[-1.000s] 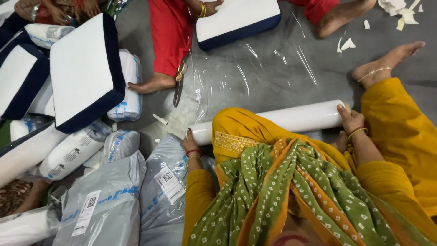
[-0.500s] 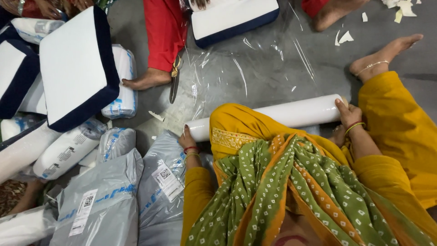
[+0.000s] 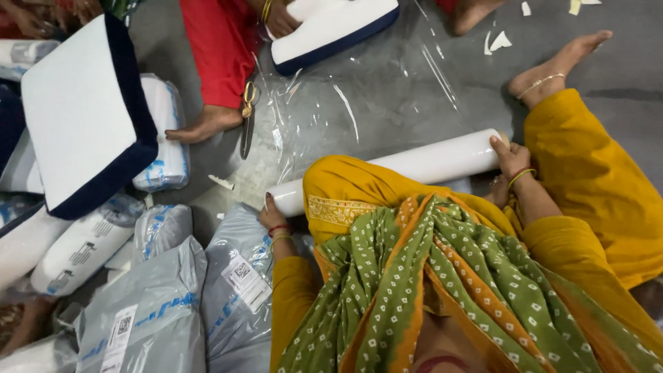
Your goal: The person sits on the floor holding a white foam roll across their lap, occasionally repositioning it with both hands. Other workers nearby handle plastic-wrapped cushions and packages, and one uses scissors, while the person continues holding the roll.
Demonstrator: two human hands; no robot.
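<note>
Likely soft and light, the white roll (image 3: 414, 166) lies across the lap above the floor (image 3: 608, 69). Left hand (image 3: 273, 215) cups one end, right hand (image 3: 510, 157) closes on the other; the ends give the surest hold.

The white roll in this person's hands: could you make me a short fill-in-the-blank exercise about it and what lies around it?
1. The left hand and right hand each grip one ____ of the white roll.
2. The scissors lie on a clear ____ sheet.
3. The white cushion has a dark ____ border.

Missing words: end; plastic; blue
</note>
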